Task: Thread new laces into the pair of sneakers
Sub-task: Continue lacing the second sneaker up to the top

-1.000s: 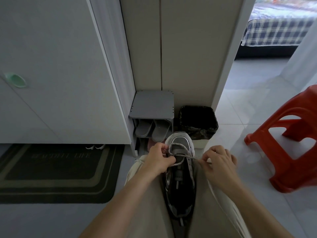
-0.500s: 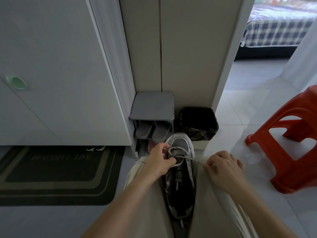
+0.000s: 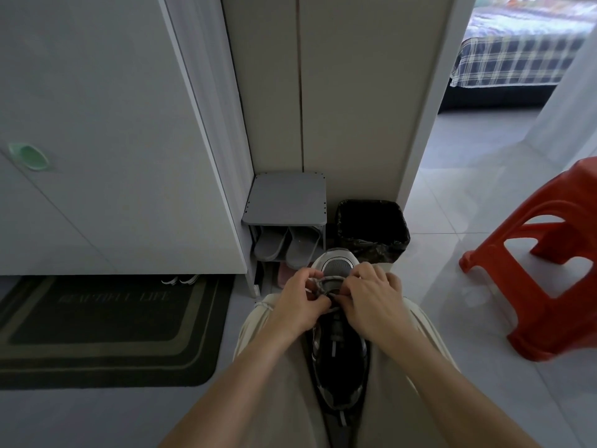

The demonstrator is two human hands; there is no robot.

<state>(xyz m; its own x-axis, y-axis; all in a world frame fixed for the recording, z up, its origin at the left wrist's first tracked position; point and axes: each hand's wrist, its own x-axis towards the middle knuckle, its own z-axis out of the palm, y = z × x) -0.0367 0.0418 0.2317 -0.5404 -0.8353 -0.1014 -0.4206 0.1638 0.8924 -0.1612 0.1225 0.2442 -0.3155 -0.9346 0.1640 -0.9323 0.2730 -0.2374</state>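
While our left hand (image 3: 298, 305) and right hand (image 3: 373, 302) pinch the flat grey lace (image 3: 327, 281), it loops between our fingers (image 3: 358, 277). The grey-and-black mesh sneaker (image 3: 339, 360) lies underneath.

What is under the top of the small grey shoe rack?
A pair of grey slippers lies under the top of the shoe rack. Below them something pink shows, but the left hand and the sneaker cover the rest.

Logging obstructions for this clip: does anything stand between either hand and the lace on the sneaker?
Nothing visible does. The left hand and the right hand both pinch the lace directly, at the far, toe end of the sneaker, with no other object between the fingers and the eyelets.
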